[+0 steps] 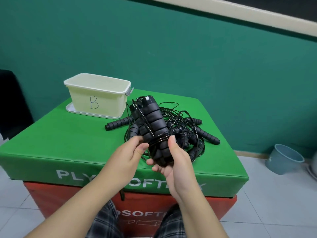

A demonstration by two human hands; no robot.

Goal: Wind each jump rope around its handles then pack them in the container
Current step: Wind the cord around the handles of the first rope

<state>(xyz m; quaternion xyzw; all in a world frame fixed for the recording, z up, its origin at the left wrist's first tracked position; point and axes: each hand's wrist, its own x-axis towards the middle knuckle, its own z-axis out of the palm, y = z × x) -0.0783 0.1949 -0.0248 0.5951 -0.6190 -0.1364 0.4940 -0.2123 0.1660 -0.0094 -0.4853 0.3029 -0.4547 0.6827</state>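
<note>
The person holds a pair of black foam-ribbed handles [155, 127] together, tilted up and away, above the near edge of the green padded box top [68, 141]. The right hand [173, 162] cups the lower end of the pair from beneath, its thumb pressed against the side just below a band of thin black cord [160, 139] already wound several turns around the middle. The left hand [132, 150] is at the left of the bundle, fingers curled at the wound turns; it appears to pinch the cord there, though the exact contact is partly hidden.

Behind the bundle, toward the far right of the box top, lies a tangled heap of further jump ropes [185, 129], with one handle [118, 122] sticking out to the left. The cream plastic container [97, 98], marked "B", stands open on its lid at the far left corner, well apart from the hands. No rope can be seen in it from this angle.

Assessment: the foam handles look light, slightly yielding and easy to grip, and are the sound place to take hold. The cord looks thin, springy and smooth, so the turns are likely to loosen unless a thumb keeps them pinned. Loose cord trailing into the heap may snag other ropes.

A blue bucket [283, 158] stands on the tiled floor to the right.
</note>
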